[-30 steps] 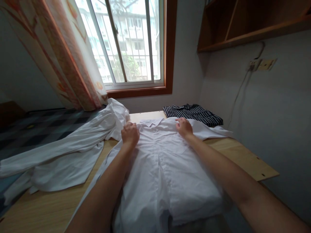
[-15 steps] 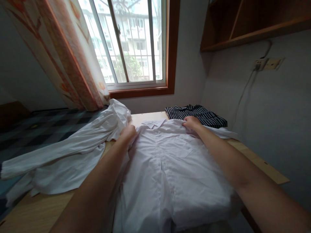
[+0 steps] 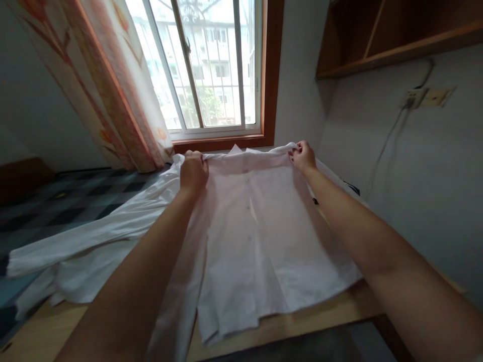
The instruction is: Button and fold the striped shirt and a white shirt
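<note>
A white button-up shirt (image 3: 230, 216) hangs from both my hands, its shoulders raised and its hem near the front of the wooden table (image 3: 320, 314). My left hand (image 3: 194, 172) is closed on the shoulder at the left. At the other shoulder, my right hand (image 3: 303, 157) pinches the fabric. The collar points show just above the line between my hands. Beside my left arm lies a second white garment (image 3: 109, 231) with a long sleeve stretched out to the left. Behind the raised shirt, only a dark edge of the striped garment (image 3: 351, 188) shows.
A checked bedspread (image 3: 33, 206) covers the surface on the left. Ahead is a barred window (image 3: 211, 65) with a flowered curtain (image 3: 109, 90). A wooden shelf (image 3: 407, 48) hangs at the upper right, above a socket (image 3: 415, 98) with a plugged-in cord.
Both hands have risen and lifted the shirt's shoulders off the table. The shirt now hangs more upright, covers most of the striped garment, and its hem has come into view.
</note>
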`<act>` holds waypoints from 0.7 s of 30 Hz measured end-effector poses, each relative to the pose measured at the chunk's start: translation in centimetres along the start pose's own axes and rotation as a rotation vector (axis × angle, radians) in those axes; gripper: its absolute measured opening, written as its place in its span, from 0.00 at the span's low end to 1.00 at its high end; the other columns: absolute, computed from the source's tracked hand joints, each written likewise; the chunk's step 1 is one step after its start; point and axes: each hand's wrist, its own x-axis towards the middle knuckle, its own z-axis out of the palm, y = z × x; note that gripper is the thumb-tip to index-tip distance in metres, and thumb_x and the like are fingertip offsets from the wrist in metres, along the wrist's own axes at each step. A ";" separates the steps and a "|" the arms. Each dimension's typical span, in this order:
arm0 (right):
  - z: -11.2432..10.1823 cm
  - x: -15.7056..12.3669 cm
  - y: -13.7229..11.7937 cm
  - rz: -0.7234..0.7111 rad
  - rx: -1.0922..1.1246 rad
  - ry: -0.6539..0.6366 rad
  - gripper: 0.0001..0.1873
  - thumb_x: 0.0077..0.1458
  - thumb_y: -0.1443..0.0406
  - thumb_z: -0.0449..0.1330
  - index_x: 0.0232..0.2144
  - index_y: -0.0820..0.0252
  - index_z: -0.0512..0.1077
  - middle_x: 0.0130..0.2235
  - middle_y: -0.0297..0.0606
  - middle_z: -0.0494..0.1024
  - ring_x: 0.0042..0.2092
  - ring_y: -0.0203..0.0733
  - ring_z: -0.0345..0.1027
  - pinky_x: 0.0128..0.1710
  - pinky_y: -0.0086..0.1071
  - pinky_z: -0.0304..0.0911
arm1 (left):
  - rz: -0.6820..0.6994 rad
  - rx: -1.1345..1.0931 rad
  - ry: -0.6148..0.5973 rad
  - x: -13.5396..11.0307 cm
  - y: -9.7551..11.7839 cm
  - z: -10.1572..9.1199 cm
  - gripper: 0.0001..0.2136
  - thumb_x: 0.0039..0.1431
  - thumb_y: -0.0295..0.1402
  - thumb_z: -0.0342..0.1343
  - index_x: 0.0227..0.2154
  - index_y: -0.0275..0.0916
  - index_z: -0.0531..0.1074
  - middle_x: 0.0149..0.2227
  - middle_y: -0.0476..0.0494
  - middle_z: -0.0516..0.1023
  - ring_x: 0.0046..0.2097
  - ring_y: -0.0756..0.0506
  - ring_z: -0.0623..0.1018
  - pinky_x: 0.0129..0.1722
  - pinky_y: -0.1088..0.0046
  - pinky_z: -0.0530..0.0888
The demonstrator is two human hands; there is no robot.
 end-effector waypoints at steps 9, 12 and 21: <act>2.0 -7.0 -0.7 0.081 -0.362 -0.406 0.34 0.57 0.70 0.57 0.65 0.65 0.57 0.66 0.56 0.57 0.61 0.49 0.61 0.56 0.34 0.58 | 0.055 0.193 -0.326 -6.6 0.4 6.5 0.31 0.60 0.28 0.48 0.67 0.32 0.53 0.69 0.29 0.54 0.66 0.34 0.61 0.62 0.57 0.62; 2.2 -10.2 -2.4 -0.055 -0.486 -0.489 0.27 0.58 0.69 0.56 0.61 0.59 0.65 0.65 0.51 0.61 0.61 0.53 0.61 0.58 0.41 0.57 | 0.145 0.165 -0.429 -9.5 2.2 7.3 0.27 0.62 0.30 0.48 0.65 0.37 0.58 0.69 0.34 0.54 0.68 0.36 0.59 0.65 0.56 0.56; 0.2 -20.4 -3.7 -0.395 -0.337 -0.901 0.21 0.64 0.65 0.52 0.57 0.61 0.71 0.61 0.48 0.70 0.62 0.47 0.61 0.62 0.39 0.54 | 0.237 0.087 -0.690 -16.2 3.2 7.6 0.25 0.69 0.42 0.39 0.66 0.39 0.58 0.69 0.37 0.56 0.70 0.37 0.55 0.66 0.56 0.51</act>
